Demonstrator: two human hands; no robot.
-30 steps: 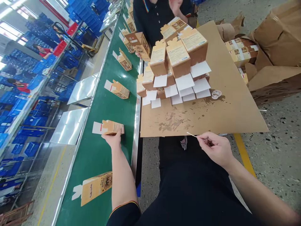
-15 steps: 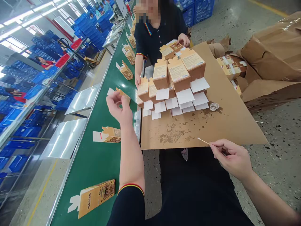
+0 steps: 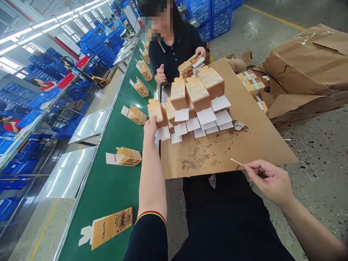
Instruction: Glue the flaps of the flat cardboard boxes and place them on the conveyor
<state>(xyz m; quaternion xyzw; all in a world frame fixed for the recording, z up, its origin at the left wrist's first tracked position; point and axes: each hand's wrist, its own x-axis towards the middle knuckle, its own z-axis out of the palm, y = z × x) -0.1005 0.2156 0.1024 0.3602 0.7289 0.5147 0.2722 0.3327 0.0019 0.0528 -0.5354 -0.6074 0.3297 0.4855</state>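
Observation:
My left hand (image 3: 150, 127) has its thumb and fingers on a small open-topped carton (image 3: 156, 110) at the left end of the pile; its far fingers are hidden behind the carton. Beside it, more brown cartons (image 3: 178, 97) stand stacked, white flaps (image 3: 206, 116) hanging out toward me. Low on the right, my right hand (image 3: 268, 177) pinches a cotton swab (image 3: 237, 162), its white tip pointing left over the cardboard sheet (image 3: 217, 159). A small clear dish (image 3: 239, 125) sits on a wet patch right of the pile.
Along my left runs a green conveyor belt (image 3: 123, 192) bearing several cartons, the nearest a bear-printed carton (image 3: 112, 228). Across the pile a co-worker (image 3: 174, 47) holds flat cartons (image 3: 191, 65). A large torn cardboard box (image 3: 301, 69) stands on the floor at the right.
My left hand has moved from above the belt to the pile's left end and taken hold of a carton. The co-worker's hand has left the pile. My right hand still holds the swab.

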